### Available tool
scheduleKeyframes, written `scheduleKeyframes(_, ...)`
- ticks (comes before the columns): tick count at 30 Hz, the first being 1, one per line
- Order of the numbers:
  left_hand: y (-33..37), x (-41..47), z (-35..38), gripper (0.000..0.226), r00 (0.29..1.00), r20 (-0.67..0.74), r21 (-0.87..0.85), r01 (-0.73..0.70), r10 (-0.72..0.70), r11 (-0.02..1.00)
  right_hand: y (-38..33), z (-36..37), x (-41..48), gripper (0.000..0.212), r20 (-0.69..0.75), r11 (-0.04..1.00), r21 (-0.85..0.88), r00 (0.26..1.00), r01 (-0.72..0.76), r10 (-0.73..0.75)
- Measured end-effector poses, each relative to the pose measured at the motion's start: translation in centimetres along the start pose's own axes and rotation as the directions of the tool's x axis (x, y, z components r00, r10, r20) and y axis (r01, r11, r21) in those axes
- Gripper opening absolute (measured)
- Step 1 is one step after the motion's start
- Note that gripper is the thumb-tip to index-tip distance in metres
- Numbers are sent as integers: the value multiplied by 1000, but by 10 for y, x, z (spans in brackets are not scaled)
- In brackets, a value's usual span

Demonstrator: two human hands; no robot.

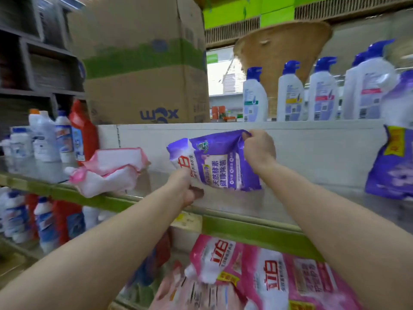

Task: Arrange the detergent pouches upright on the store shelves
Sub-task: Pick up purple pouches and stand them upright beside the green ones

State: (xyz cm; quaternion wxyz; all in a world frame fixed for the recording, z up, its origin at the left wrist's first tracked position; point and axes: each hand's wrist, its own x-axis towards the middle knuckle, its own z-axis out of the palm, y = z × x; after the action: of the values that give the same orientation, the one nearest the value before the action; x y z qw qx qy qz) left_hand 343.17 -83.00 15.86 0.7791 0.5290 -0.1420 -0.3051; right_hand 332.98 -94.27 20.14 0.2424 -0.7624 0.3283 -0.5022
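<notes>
Both bare arms reach forward over the green-edged metal shelf (257, 231). The left hand (186, 186) pinches the lower corner and the right hand (257, 148) grips the upper edge of a purple-and-white plastic detergent pouch (214, 162), held tilted sideways just above the shelf, against its white back panel (312, 148). Two pink pouches (111, 171) lie slumped to its left.
</notes>
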Motion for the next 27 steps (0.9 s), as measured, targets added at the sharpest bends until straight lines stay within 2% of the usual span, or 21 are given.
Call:
scheduleKeyframes(3,-10,4,16,25,996,53,-155,80,-73,985,15,-11,-4,28,-44,904,401,983,-145,177)
scheduleKeyframes(5,-16,5,27,21,992,102,-187,87,-69,978,23,-18,-10,31,-38,799,558,955,-225,295)
scheduleKeyframes(6,-18,4,30,27,991,121,-173,84,-64,981,27,-22,-12,35,-35,745,616,935,-258,352)
scheduleKeyframes(8,-22,3,33,43,989,136,-130,71,-53,989,36,-27,-13,38,-39,672,673,892,-310,450)
scheduleKeyframes(10,-24,6,37,48,977,208,-101,69,-47,993,42,-36,-13,36,-28,652,667,862,-361,507)
scheduleKeyframes(13,-30,11,43,60,943,330,-108,94,-53,990,43,-44,-20,31,6,662,623,849,-417,529)
scheduleKeyframes(15,-33,9,47,62,935,353,-112,79,-34,991,46,-49,-20,32,35,588,702,845,-401,534)
scheduleKeyframes(18,-36,-1,54,60,939,342,-144,17,33,989,51,-65,-15,36,57,627,684,885,-372,462)
scheduleKeyframes(21,-35,-7,69,61,945,299,-225,-68,136,972,53,-93,-11,32,52,733,584,917,-349,395)
scheduleKeyframes(24,-36,-10,94,61,935,281,-313,-123,216,942,62,-119,-16,31,31,862,448,968,-235,248)
scheduleKeyframes(27,-34,-22,121,61,932,257,-366,-152,257,918,78,-141,-26,22,67,940,307,988,-151,137)
